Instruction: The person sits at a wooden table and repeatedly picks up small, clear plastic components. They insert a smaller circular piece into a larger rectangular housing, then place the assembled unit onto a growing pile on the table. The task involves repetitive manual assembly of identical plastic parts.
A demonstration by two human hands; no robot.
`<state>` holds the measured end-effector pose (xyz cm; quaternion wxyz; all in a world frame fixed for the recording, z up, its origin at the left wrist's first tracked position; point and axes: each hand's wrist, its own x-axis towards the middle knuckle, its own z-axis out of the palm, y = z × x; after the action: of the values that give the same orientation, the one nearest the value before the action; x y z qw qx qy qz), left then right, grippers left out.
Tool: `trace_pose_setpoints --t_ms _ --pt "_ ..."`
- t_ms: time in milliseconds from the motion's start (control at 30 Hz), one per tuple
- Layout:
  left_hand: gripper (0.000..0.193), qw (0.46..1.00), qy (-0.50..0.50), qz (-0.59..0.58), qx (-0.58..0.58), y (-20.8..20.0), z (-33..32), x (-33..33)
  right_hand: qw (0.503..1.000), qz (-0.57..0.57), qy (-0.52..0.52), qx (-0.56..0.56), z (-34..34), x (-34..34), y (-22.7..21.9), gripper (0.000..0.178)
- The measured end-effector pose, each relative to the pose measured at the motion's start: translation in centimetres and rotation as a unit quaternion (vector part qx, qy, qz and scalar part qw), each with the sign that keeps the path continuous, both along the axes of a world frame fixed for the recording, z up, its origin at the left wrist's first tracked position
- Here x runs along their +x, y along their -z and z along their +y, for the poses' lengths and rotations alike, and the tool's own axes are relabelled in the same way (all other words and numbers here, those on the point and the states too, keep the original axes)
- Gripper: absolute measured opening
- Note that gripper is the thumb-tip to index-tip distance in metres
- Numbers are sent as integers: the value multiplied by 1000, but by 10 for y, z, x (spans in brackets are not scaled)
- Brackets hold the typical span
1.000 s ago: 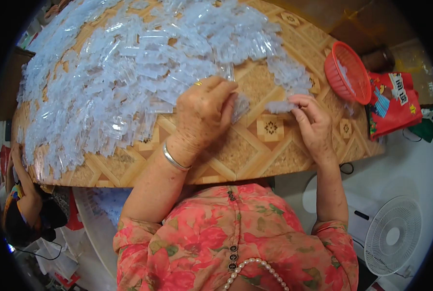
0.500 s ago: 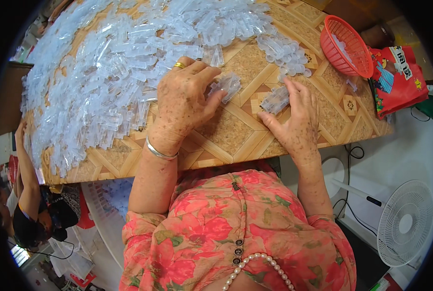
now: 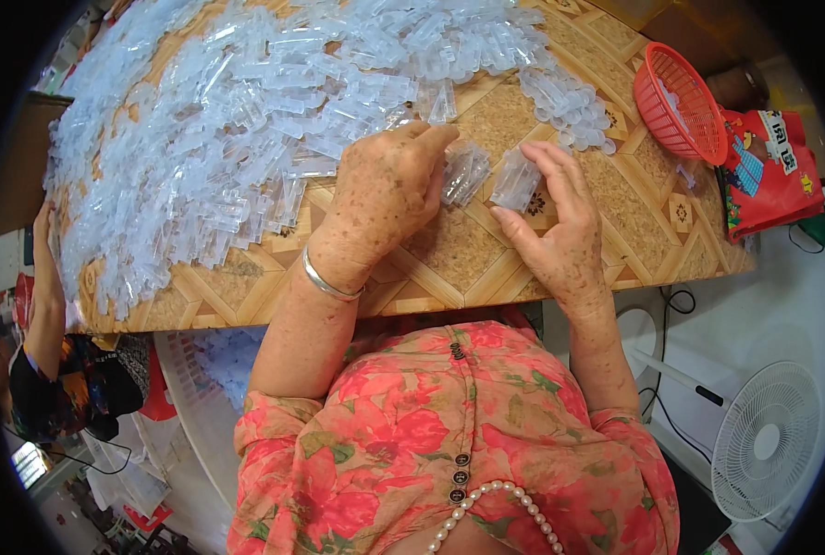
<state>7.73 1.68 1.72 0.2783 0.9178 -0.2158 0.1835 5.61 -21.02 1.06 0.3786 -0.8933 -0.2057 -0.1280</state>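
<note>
Between the thumb and fingers of my right hand (image 3: 565,222) is a small stack of clear plastic pieces (image 3: 516,180), held at its near and far ends against the tabletop. Left of it, a second cluster of clear plastic pieces (image 3: 466,174) lies beside my left hand (image 3: 389,190). The left hand's thumb and fingers are drawn together over the table; whatever they pinch is hidden. Behind and left of that hand spreads a big heap of the same clear, flat, oblong pieces (image 3: 218,139). Several more with rounded ends (image 3: 565,102) lie in a group farther right.
A red plastic basket (image 3: 658,116) stands at the table's right end, beside a red printed bag (image 3: 773,171). Below on the right is a white fan (image 3: 766,442). At the far left another person's arm (image 3: 47,305) reaches the table. A white tub (image 3: 183,370) sits under the near edge.
My left hand has moved right and its fingers have drawn together. The stack in my right hand has shifted left, closer to the other cluster, and turned more upright.
</note>
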Motion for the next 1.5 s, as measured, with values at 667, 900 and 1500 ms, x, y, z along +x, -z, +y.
trace_pose_setpoints --t_ms 667,900,1500 --pt "22 998 11 23 -51 2 0 0 823 350 -33 445 -6 10 -3 55" --pt "21 998 20 47 -42 -1 -2 -1 817 401 -23 413 -28 10 -2 57" --pt "25 998 12 48 -26 1 -6 -3 904 383 -4 189 -12 7 -17 59"
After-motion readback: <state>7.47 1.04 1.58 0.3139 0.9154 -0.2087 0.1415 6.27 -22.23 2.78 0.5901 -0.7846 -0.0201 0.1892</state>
